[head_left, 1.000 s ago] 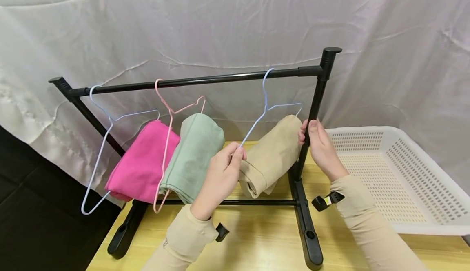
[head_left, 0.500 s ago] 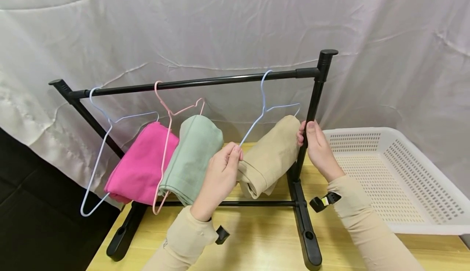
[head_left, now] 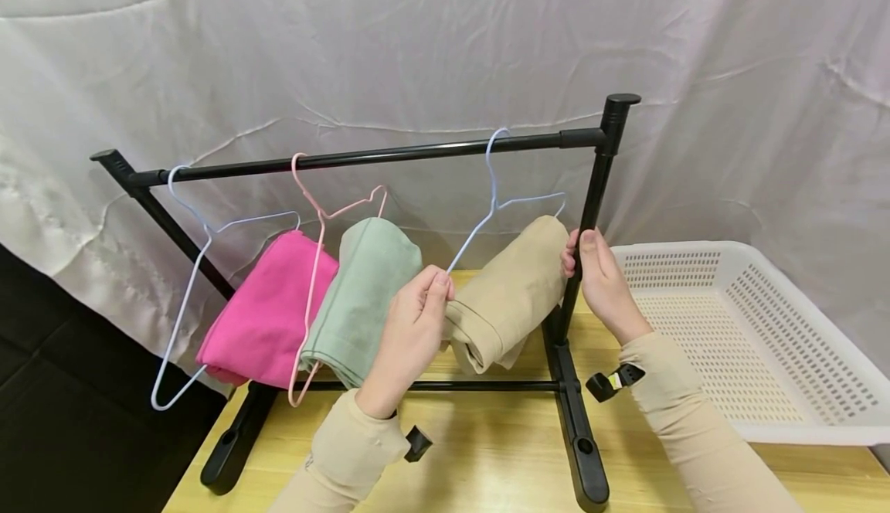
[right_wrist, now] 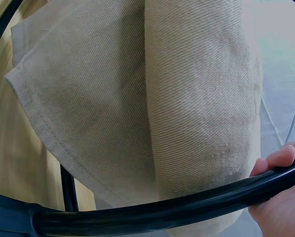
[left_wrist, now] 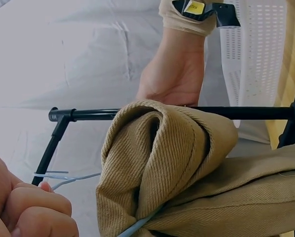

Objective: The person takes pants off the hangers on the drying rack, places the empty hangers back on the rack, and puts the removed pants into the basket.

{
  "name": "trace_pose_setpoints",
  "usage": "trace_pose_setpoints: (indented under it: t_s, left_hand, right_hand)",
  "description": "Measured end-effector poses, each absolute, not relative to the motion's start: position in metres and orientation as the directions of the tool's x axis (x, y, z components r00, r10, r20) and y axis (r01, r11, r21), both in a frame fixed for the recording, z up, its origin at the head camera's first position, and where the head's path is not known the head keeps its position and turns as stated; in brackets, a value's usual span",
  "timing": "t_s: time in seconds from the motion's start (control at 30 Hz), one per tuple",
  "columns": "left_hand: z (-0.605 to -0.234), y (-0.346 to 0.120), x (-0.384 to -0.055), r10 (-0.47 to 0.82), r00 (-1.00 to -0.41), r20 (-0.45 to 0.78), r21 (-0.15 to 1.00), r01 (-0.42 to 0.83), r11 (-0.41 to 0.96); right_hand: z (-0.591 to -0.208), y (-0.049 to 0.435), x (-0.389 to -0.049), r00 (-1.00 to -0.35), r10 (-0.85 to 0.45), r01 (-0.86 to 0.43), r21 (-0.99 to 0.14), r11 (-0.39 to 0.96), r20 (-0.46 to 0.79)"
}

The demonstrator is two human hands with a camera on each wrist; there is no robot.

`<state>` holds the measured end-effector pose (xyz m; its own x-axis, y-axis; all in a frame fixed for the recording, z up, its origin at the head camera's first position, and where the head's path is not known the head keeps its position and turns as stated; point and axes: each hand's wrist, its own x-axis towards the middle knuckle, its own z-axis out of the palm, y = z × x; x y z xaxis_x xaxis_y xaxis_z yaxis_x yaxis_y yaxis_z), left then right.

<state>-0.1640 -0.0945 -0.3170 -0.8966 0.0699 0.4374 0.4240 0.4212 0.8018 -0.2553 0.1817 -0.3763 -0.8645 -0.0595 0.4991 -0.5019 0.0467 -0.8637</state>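
My left hand (head_left: 417, 312) pinches the left arm of a light blue hanger (head_left: 493, 205), whose hook is at the rack's top bar near its right end. A rolled beige cloth (head_left: 518, 289) hangs over this hanger, its folded end close in the left wrist view. On the black clothes rack (head_left: 389, 155), my right hand (head_left: 608, 285) grips the right upright, fingers around it, beside the cloth. The right wrist view shows those fingers (right_wrist: 280, 157) curled over the black post, with the beige cloth (right_wrist: 202, 108) just behind it.
Further left on the bar hang a pink hanger (head_left: 321, 215) with a green cloth (head_left: 371, 289) and another blue hanger (head_left: 208, 231) with a bright pink cloth (head_left: 278, 312). A white perforated basket (head_left: 827, 297) stands right of the rack on the wooden table (head_left: 487, 451).
My left hand has shifted slightly left and up, and the blue hanger's hook has slid a little left along the bar with the beige cloth. My right hand keeps its hold on the upright.
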Motion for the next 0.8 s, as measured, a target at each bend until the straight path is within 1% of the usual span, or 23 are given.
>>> trace_pose_setpoints:
  t_s: [0.3, 0.53, 0.8]
  left_hand:
    - [-0.311, -0.099, -0.161, 0.048, -0.884, 0.465, 0.791, 0.439, 0.427]
    - [-0.306, -0.105, -0.158, 0.03, -0.883, 0.468, 0.794, 0.435, 0.426]
    - [-0.303, -0.113, -0.154, 0.009, -0.872, 0.49, 0.786, 0.447, 0.428]
  right_hand:
    - [-0.375, 0.182, -0.254, -0.862, -0.061, -0.506, -0.859, 0.083, 0.502]
    - [-0.376, 0.18, -0.255, -0.866, -0.065, -0.498, -0.866, 0.045, 0.495]
    - [-0.377, 0.183, -0.256, -0.867, -0.091, -0.498, -0.863, 0.088, 0.491]
